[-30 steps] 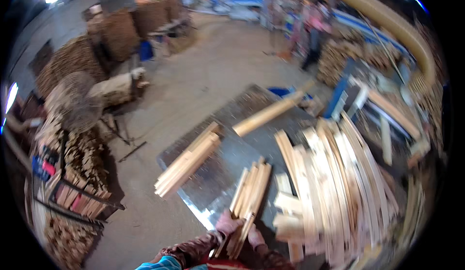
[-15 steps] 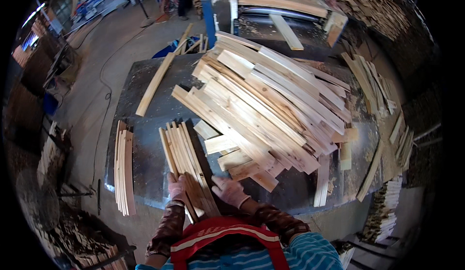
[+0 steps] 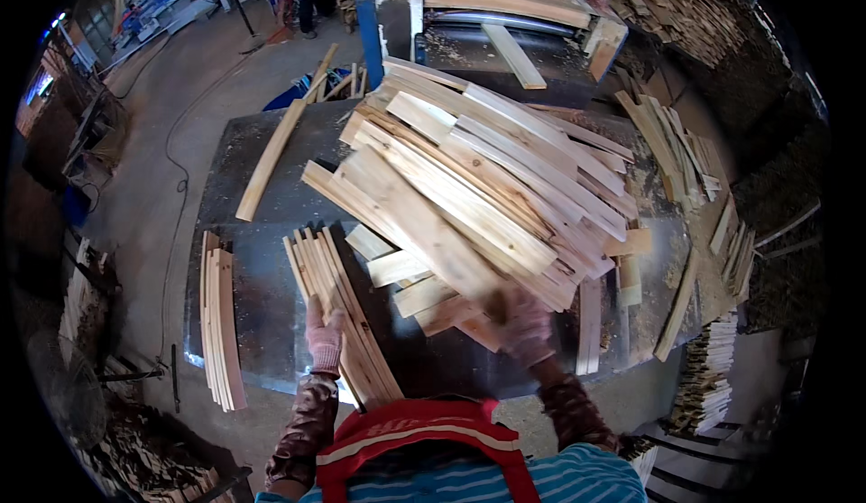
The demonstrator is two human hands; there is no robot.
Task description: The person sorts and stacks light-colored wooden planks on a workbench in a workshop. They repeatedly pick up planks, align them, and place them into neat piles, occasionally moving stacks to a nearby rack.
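My left hand (image 3: pixel 324 339), in a pinkish work glove, is at the left side of a row of narrow wooden boards (image 3: pixel 347 323). Its fingers lie along the outer edge and its thumb over the top, holding the nearest boards. My right hand (image 3: pixel 527 330), gloved too and smeared by motion, grips the near end of a wide wooden board (image 3: pixel 415 219). That board lies slantwise over a big heap of pale boards (image 3: pixel 532 178). Where the fingers meet the wood is blurred.
A dark metal table (image 3: pixel 262 286) bears all this. At its left edge is a smaller row of boards (image 3: pixel 219 323); a single board (image 3: pixel 272 160) lies farther back. Behind stands a blue-framed machine (image 3: pixel 383 29) with a roller. Loose boards (image 3: pixel 677 147) lie at the right.
My right hand has left the row of boards, moved right to the heap and taken hold of a wide board, which has shifted. My left hand has stayed at the row.
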